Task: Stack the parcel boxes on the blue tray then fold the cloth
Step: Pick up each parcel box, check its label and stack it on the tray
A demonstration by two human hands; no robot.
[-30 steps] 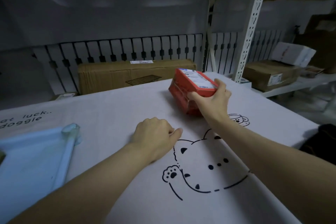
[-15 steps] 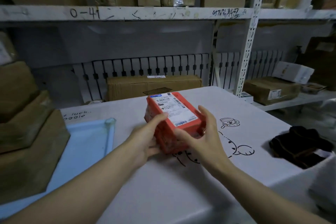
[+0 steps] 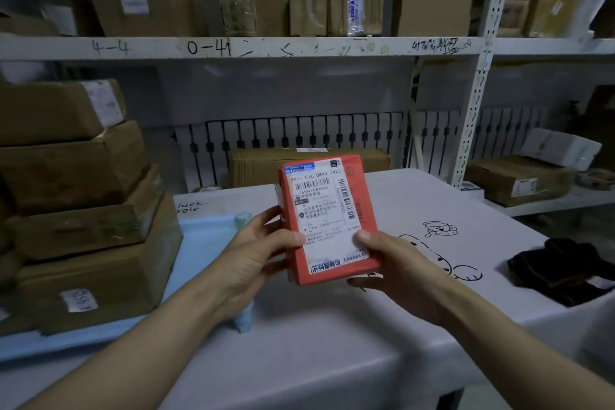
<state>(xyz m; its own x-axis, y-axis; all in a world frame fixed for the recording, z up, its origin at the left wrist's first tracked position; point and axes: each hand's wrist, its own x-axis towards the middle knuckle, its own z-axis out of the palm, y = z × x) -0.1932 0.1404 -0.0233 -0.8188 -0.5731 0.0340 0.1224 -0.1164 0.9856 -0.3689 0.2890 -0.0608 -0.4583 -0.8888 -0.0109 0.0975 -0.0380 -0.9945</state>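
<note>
Red, a small rectangular labelled parcel box (image 3: 327, 220) was held above the white table (image 3: 382, 336), pinched between left hand (image 3: 253, 260) and right hand (image 3: 396, 270). Stacking seemed underway; placement atop the brown cardboard stack (image 3: 80, 203) on the blue tray (image 3: 203, 243) was judged next.

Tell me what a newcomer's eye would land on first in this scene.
First comes the red parcel at centre, held up above the table by the left hand and the right hand, its white shipping label facing the camera. Next, the stack of brown boxes on the blue tray at left. Last, the dark cloth lying at the table's right edge.
</note>
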